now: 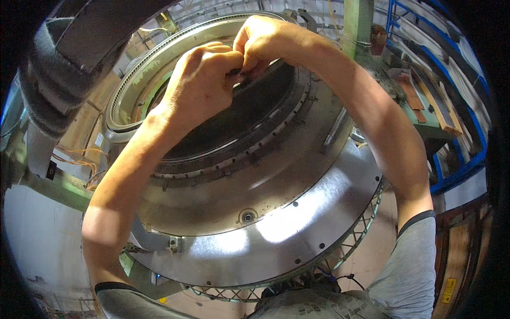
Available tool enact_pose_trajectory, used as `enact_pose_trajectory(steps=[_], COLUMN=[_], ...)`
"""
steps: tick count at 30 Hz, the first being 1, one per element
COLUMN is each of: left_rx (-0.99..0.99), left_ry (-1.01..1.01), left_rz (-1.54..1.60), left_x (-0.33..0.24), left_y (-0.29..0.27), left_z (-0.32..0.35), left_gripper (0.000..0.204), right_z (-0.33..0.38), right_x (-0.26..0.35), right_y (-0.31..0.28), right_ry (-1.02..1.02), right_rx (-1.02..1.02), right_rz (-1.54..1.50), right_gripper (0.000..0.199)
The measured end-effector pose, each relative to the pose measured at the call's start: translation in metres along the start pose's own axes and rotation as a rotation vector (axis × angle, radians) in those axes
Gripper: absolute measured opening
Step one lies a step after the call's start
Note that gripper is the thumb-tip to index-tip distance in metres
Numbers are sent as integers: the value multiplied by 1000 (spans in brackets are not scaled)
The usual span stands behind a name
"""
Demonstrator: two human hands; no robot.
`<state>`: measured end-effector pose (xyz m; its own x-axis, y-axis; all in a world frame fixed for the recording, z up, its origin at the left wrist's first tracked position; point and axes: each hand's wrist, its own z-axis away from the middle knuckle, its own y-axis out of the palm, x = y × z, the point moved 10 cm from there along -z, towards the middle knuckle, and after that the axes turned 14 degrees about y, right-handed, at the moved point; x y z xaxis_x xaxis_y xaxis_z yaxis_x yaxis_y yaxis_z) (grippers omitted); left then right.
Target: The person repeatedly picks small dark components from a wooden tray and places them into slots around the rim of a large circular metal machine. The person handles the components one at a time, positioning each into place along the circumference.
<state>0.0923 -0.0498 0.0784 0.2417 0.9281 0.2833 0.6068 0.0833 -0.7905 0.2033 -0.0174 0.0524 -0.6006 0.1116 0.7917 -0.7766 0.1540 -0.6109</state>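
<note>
Both my arms reach out over a large round metal machine housing (pixel 313 154), and my hands meet above its dark opening (pixel 234 119). My left hand (pixel 204 77) is closed, its knuckles up and its fingertips curled toward the right hand. Bent at the wrist, my right hand (pixel 261 41) pinches down against the left fingers. Whatever sits between the fingertips is small and dark, and the hands hide most of it. A toothed metal ring (pixel 122 109) rises behind my hands at the far side of the opening.
A wide shiny flange (pixel 287 223) with bolt holes curves round the near side, a bracket (pixel 172 243) at its left. Dark padded equipment (pixel 50 80) hangs at the upper left. A green post (pixel 358 26) and a blue rack (pixel 467 106) stand right, near wooden boards (pixel 438 101).
</note>
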Motion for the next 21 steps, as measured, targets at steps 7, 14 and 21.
enact_pose_trajectory(steps=[7, 14, 21], left_rx=[-4, -22, -51], left_ry=[37, 53, 57], left_rz=[-49, -61, -33], left_x=[-3, -6, -4], left_y=[-2, -3, -2], left_z=[-1, 0, -3], left_gripper=[17, 19, 19], right_z=[-1, 4, 3], right_x=[4, 6, 2], right_y=[2, 2, 0], right_ry=[-5, 15, 40], right_rx=[18, -26, -61], right_rz=[-12, -13, 3], right_gripper=[23, 20, 20])
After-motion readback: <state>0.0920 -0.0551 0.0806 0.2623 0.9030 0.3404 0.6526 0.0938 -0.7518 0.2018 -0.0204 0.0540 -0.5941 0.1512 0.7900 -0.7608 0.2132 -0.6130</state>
